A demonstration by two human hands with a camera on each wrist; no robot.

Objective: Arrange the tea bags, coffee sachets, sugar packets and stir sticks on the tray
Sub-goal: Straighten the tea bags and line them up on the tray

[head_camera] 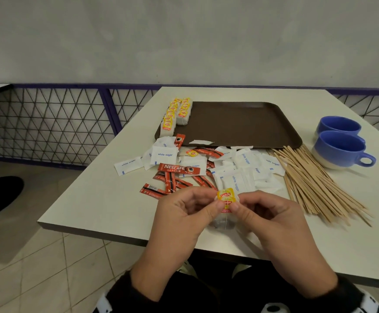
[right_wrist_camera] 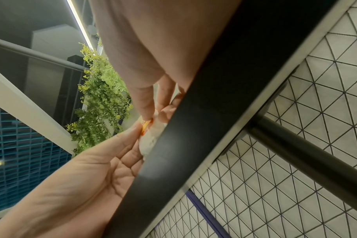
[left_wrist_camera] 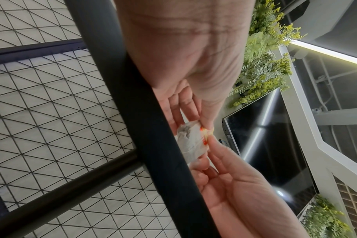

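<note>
Both hands (head_camera: 227, 213) pinch one tea bag (head_camera: 227, 198) above table (head_camera: 89, 199).

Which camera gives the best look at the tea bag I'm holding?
The head view: the tea bag faces the camera, yellow label readable, pinched between both thumbs. The left wrist view shows its pouch from below; the right wrist view catches only a sliver beside the table edge.

head view downward, wrist views upward, sharing tea bag (left_wrist_camera: 190, 141)
</note>
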